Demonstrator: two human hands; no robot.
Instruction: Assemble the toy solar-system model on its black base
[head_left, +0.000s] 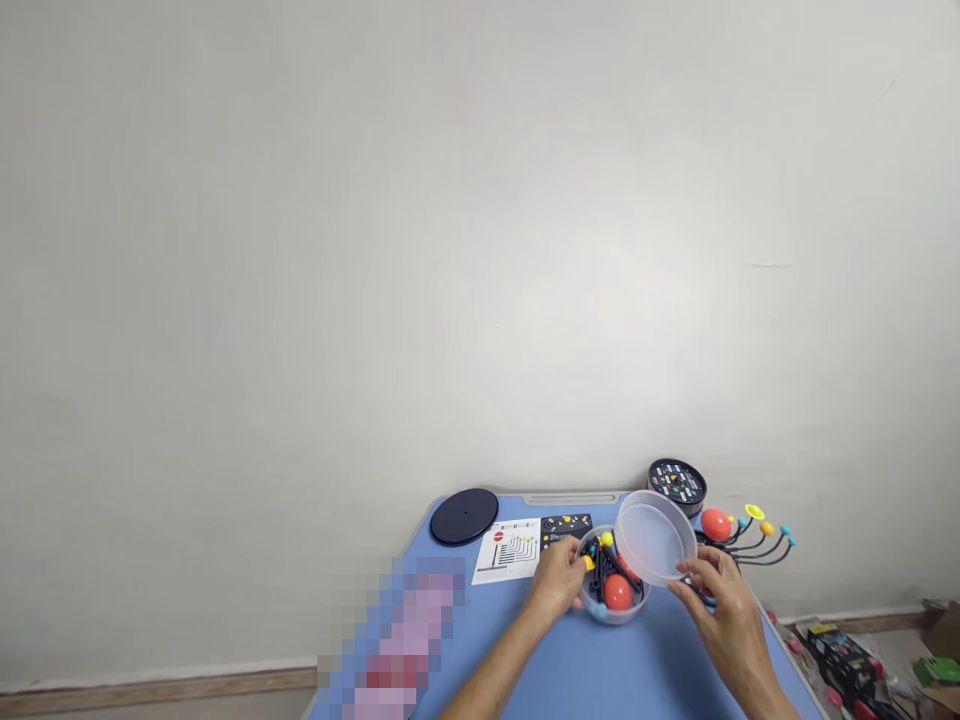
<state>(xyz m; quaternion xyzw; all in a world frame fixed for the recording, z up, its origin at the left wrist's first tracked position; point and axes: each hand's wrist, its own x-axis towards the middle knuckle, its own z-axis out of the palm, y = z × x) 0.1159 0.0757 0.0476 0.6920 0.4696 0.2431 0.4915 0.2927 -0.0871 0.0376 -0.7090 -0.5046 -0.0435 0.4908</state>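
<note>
My left hand (559, 580) grips the left rim of a clear round tub (624, 617) on the blue table. Inside the tub lie black rods, a red ball (618, 592), part of another red piece, and small yellow and blue pieces. Between the thumb and fingers of my right hand (716, 595) is a translucent round lid (655, 540), tilted above the tub's right side and apart from my left hand. Behind my right hand stands a solar system model with a red ball (716, 525) and colored balls on curved black arms (765, 560); its base is partly hidden.
On the blue table (487, 640) are a black disc (464, 516), a printed instruction sheet (506, 552), a dark card (567, 526) and a round black box (677, 484). A blurred-out pink shape (412, 630) is at left. Boxes (844, 660) lie on the floor at right.
</note>
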